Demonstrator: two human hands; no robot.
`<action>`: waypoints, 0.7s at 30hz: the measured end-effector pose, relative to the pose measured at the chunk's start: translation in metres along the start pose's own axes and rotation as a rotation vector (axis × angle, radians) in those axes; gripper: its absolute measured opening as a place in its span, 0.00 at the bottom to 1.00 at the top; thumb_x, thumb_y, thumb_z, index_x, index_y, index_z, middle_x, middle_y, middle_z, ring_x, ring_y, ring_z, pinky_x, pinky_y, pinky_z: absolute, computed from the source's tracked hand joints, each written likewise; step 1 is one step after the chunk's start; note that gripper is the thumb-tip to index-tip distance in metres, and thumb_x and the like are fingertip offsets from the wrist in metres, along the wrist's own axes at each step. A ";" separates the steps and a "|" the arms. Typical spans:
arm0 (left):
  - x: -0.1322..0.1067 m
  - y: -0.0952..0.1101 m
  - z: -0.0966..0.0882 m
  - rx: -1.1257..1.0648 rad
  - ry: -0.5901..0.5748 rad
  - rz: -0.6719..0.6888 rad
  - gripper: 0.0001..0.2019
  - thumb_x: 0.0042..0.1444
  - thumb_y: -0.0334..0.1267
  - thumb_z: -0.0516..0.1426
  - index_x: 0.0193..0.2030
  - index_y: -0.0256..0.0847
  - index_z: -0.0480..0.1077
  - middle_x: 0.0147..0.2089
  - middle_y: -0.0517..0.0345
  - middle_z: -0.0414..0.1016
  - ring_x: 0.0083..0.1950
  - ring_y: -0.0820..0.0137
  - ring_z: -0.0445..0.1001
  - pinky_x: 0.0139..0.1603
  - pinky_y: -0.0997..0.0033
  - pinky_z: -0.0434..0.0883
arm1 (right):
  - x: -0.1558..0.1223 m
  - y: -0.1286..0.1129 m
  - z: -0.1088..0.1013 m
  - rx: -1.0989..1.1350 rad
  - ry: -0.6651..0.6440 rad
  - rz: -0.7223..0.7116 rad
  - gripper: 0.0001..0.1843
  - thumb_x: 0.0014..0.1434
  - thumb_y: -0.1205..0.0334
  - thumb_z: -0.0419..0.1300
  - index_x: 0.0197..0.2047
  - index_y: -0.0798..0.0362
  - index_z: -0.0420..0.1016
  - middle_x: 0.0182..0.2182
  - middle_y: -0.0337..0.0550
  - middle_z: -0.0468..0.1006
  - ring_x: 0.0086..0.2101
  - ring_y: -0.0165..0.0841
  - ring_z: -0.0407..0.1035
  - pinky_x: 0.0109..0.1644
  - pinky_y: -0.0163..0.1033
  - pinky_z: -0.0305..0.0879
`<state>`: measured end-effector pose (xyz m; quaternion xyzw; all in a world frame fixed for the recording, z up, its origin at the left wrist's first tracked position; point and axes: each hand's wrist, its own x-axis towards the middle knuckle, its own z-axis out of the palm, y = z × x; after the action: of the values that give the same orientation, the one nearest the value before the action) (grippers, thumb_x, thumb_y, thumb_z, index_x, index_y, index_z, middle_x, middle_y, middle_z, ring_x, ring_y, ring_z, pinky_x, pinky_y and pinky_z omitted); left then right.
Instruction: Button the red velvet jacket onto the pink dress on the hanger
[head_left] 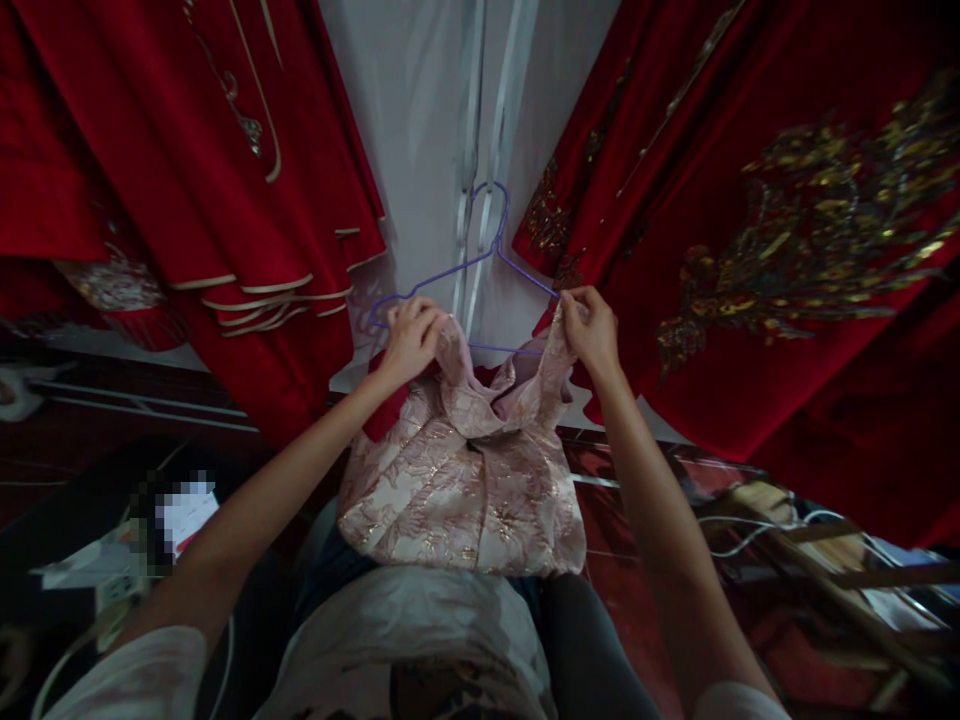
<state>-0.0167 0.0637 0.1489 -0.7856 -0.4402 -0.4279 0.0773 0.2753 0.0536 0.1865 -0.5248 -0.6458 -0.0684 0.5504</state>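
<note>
A pink brocade dress with gold floral pattern hangs in front of my body, its neckline spread between my hands. My left hand is closed on the dress's shoulder at the left, beside the end of a purple wire hanger. At the other shoulder strap my right hand pinches the fabric near the hanger's right end. The hanger's hook sits at a white metal rail. Its bottom bar shows behind the open neckline. My fingertips partly hide both hanger ends.
Red garments with pale trim hang on the left. On the right hangs red cloth with a gold embroidered bird. A white wall stands behind. White cables and a wooden frame lie low at the right.
</note>
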 end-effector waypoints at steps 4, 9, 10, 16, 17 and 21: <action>-0.008 -0.064 -0.016 0.078 0.022 -0.155 0.17 0.66 0.44 0.41 0.42 0.42 0.70 0.43 0.54 0.76 0.47 0.64 0.70 0.56 0.60 0.56 | 0.005 0.001 -0.006 0.020 -0.014 -0.012 0.20 0.57 0.42 0.56 0.37 0.51 0.73 0.31 0.41 0.78 0.32 0.33 0.70 0.38 0.36 0.64; -0.034 -0.119 -0.021 0.086 0.020 -0.361 0.19 0.64 0.47 0.42 0.43 0.40 0.71 0.38 0.54 0.77 0.41 0.65 0.73 0.47 0.68 0.62 | 0.008 0.004 -0.006 0.022 -0.002 -0.001 0.20 0.56 0.42 0.57 0.36 0.51 0.73 0.30 0.40 0.77 0.31 0.32 0.69 0.39 0.37 0.64; -0.037 -0.123 -0.020 0.079 0.024 -0.370 0.19 0.64 0.47 0.42 0.43 0.40 0.71 0.38 0.54 0.77 0.41 0.66 0.73 0.47 0.69 0.62 | 0.008 0.004 -0.006 0.021 -0.005 -0.001 0.19 0.56 0.42 0.57 0.36 0.51 0.73 0.30 0.40 0.77 0.31 0.32 0.69 0.40 0.37 0.64; -0.036 -0.127 -0.013 0.059 0.056 -0.362 0.20 0.64 0.48 0.43 0.43 0.41 0.72 0.39 0.55 0.78 0.42 0.66 0.74 0.48 0.69 0.63 | 0.008 0.001 -0.009 -0.001 -0.010 0.008 0.20 0.56 0.42 0.57 0.36 0.51 0.72 0.29 0.39 0.76 0.30 0.32 0.69 0.38 0.36 0.64; -0.036 -0.127 -0.012 0.065 0.066 -0.363 0.20 0.64 0.48 0.43 0.43 0.41 0.72 0.39 0.54 0.79 0.42 0.66 0.75 0.49 0.69 0.63 | 0.008 0.000 -0.009 -0.010 -0.009 0.009 0.20 0.56 0.42 0.57 0.36 0.51 0.72 0.28 0.39 0.76 0.29 0.32 0.69 0.38 0.36 0.64; -0.034 -0.130 -0.012 0.060 0.097 -0.345 0.20 0.64 0.48 0.43 0.42 0.41 0.73 0.38 0.54 0.79 0.41 0.65 0.75 0.48 0.69 0.64 | 0.008 -0.001 -0.011 -0.036 -0.008 -0.001 0.19 0.56 0.42 0.57 0.36 0.51 0.72 0.28 0.39 0.76 0.29 0.33 0.69 0.39 0.38 0.64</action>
<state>-0.1313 0.1146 0.0978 -0.6740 -0.5769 -0.4590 0.0474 0.2824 0.0508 0.1976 -0.5346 -0.6469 -0.0781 0.5382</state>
